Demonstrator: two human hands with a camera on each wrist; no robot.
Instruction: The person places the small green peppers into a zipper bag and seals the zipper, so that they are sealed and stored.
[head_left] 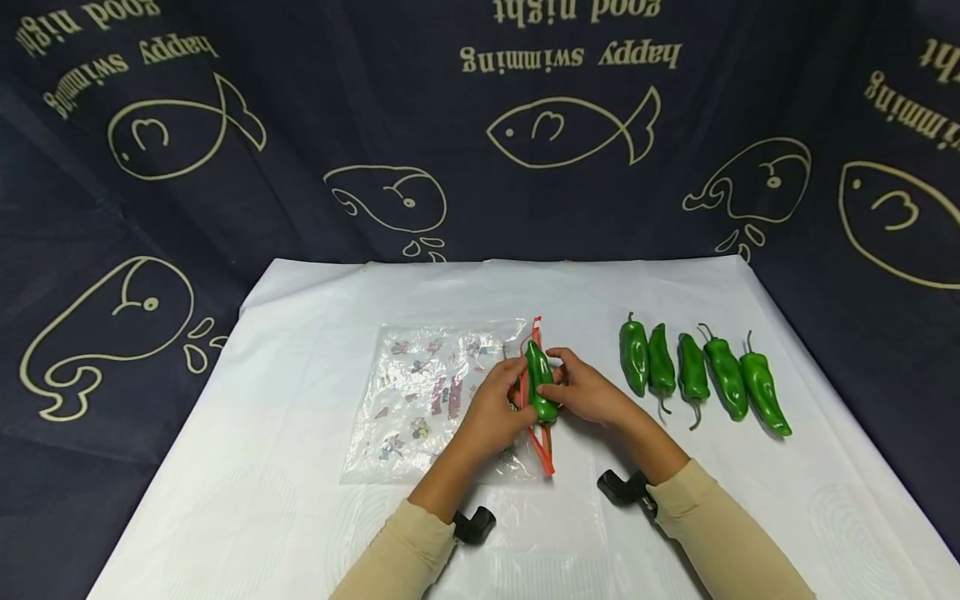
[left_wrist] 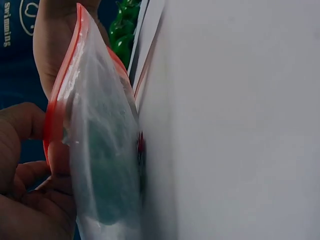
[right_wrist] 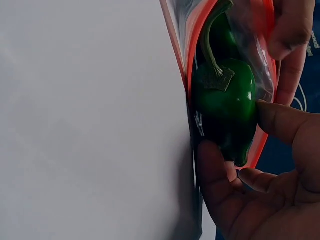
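Observation:
A clear printed zip bag (head_left: 408, 392) lies flat on the white table, its red zip edge (head_left: 543, 458) towards the right. At that mouth my left hand (head_left: 489, 410) pinches the red edge and holds it up. My right hand (head_left: 596, 393) grips a glossy green pepper (head_left: 537, 367) between thumb and fingers. In the right wrist view the pepper (right_wrist: 227, 100), with its curved stem, sits between the parted red edges. More green shows behind it there. Through the plastic in the left wrist view, a blurred green shape (left_wrist: 107, 175) is visible inside the bag.
Several green peppers (head_left: 692, 367) lie in a row on the table (head_left: 247, 400) to the right of the hands. A dark blue curtain (head_left: 465, 125) with fish drawings hangs behind the table's far edge. Black devices (head_left: 476, 527) are worn at both wrists.

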